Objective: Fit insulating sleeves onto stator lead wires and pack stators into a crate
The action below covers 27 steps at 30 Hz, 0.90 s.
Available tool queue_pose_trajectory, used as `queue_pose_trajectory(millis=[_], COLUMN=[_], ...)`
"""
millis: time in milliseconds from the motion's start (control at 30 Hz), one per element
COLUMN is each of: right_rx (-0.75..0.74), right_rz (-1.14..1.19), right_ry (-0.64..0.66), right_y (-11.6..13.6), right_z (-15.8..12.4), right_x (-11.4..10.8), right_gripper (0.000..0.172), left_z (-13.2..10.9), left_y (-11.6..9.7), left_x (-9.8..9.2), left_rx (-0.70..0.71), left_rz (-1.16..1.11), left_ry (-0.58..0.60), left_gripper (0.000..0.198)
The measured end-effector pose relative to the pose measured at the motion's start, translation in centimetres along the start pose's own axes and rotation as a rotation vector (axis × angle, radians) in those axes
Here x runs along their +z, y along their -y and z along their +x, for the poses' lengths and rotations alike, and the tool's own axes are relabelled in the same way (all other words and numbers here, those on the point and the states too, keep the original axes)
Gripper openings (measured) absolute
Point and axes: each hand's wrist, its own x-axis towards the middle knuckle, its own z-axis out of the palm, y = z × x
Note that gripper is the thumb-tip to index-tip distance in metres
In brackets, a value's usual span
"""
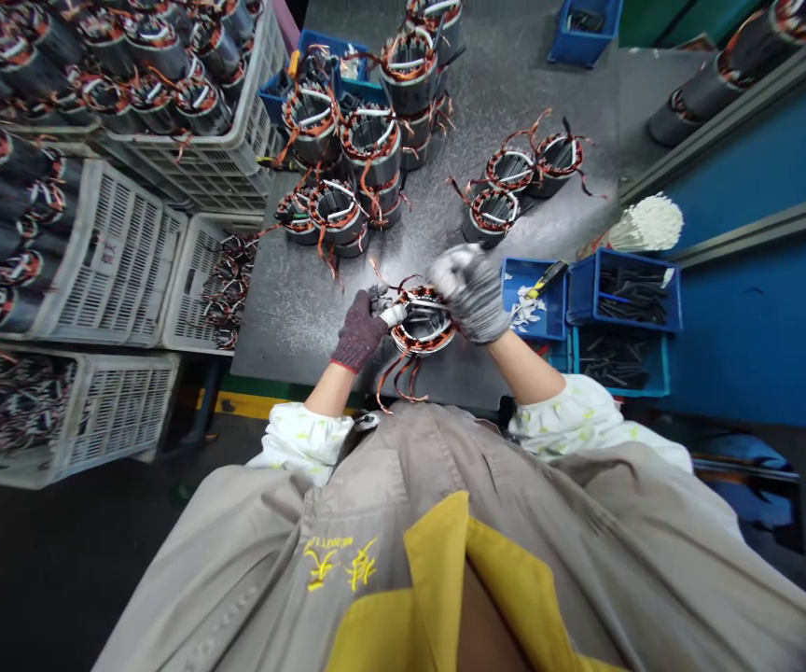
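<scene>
Two gloved hands at one copper-wound stator [423, 324]: left hand [357, 331], fingers closed on one white cylindrical piece [394, 315]; right hand [471, 294], fingers curled above the stator, hold unclear.

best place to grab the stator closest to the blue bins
Grip the grey steel core of that stator around its outer wall, coming from the near side with the right hand. It stands on end with its bore up, and the wall looks smooth and firm, while the copper windings and loose leads on top look easy to damage.

Glossy copper stator windings [425, 343], rough knit glove [471, 294]
</scene>
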Motion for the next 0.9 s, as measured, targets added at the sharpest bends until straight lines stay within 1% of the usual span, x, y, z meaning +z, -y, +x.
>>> queue_pose_trajectory(millis=[33,67,100,167,200,267,333,467,533,633,667,733,833,900], right_rx=[0.044,0.059,0.046,-0.002,-0.026,-0.048,-0.058,-0.094,-0.059,-0.010,-0.020,-0.088,-0.193,-0.187], right_rz=[-0.003,-0.055,-0.136,-0.309,-0.376,-0.436,-0.434,-0.406,-0.443,-0.504,-0.509,-0.503,-0.482,-0.474], right_ry=[-0.034,-0.007,0.068,0.264,0.345,0.431,0.454,0.434,0.455,0.500,0.511,0.542,0.575,0.568], right_y=[-0.4,-0.5,-0.2,1.1,2.0,3.6,4.4,4.1,4.0,4.6,4.9,5.4,5.3,4.7], right_z=[-0.3,-0.6,-0.8,-1.0,-0.9,-0.5,-0.1,0.3,0.4,0.9,1.1,1.5,1.4,1.1], right_x=[-0.3,-0.7,-0.9,-1.2,-1.2,-1.1,-1.1,-1.6,-1.7,-1.6,-1.6,-1.6,-1.9,-2.0], right_gripper=[0.038,0.038,0.037,0.036,0.036,0.034,0.033,0.043,0.041,0.040,0.041,0.040,0.040,0.039], left_z=[-0.2,-0.3,-0.5,-0.6,-0.5,-0.4,-0.2,-0.2,-0.3,-0.3,-0.3,-0.1,0.0,0.0], left_y=[-0.3,-0.6,-0.9,-1.3,-1.4,-1.4,-1.3,-1.1,-1.3,-1.3,-1.2,-1.0,-0.4,0.0], left_x=[0.0,0.0,-0.1,-0.1,-0.1,0.0,0.1,0.4,0.4,0.4,0.4,0.5,0.7,0.8], left_rx=[0.024,0.058,0.099,0.158,0.154,0.100,0.048,0.013,0.004,0.008,0.009,0.005,-0.004,0.000], left_rz=[0.032,0.063,0.086,0.098,0.092,0.064,0.019,-0.068,-0.087,-0.109,-0.118,-0.138,-0.156,-0.157], left_ry=[-0.005,-0.005,0.001,0.022,0.034,0.046,0.049,0.041,0.029,0.025,0.028,0.032,0.028,0.024], left_gripper=[0.068,0.067,0.066,0.064,0.065,0.066,0.067,0.063,0.061,0.063,0.064,0.066,0.070,0.073])
